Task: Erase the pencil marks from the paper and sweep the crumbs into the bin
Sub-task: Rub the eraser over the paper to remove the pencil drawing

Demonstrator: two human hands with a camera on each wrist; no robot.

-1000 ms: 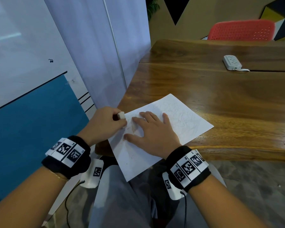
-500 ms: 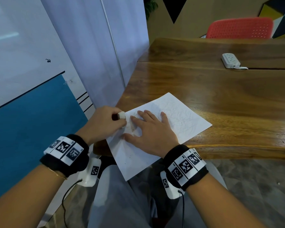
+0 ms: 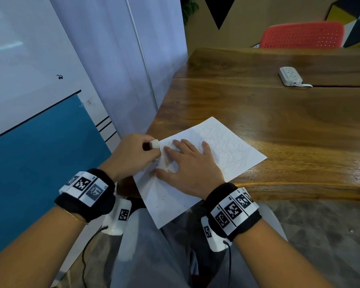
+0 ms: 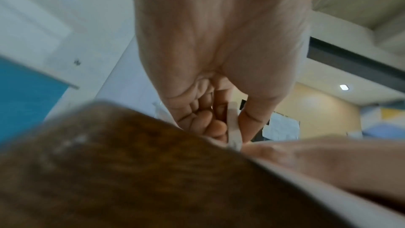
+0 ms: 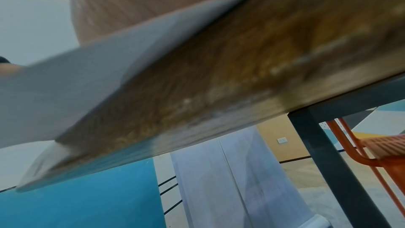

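A white rectangular sheet of paper (image 3: pixel 212 154) covered in faint grey pencil scribbles lies at the centre of the head view, turned at an angle on the near left corner of the brown polished wooden counter (image 3: pixel 279 125). The sheet's lower corner hangs past the counter's edge, over the person's lap. A few dark crumbs (image 3: pixel 163 197) dot the overhanging lower part of the sheet.

The left hand (image 3: pixel 131 156) sits at the sheet's left edge, its fingers curled round a small white block eraser (image 3: pixel 154 144) that pokes up between thumb and forefinger. In the left wrist view the eraser (image 4: pixel 233 127) shows as a pale strip pinched between the thumb and curled fingers (image 4: pixel 210 124), its lower end down at the paper's edge.

The right hand (image 3: pixel 189 169) lies flat on the sheet just right of the left hand, palm down, fingers straight and spread, thumb pointing towards the lower left. The two hands are close together, nearly touching at the fingertips. The right wrist view is blurred: it shows only the underside of the paper (image 5: pixel 72 93) and the counter's edge (image 5: pixel 219 84) from below, with the right hand's fingers out of sight.

In the upper right of the head view a white power strip (image 3: pixel 289 75) rests on the counter, well apart from the sheet, and a red perforated plastic chair (image 3: pixel 301 35) stands behind it. A blue and white wall panel (image 3: pixel 40 152) fills the left side.
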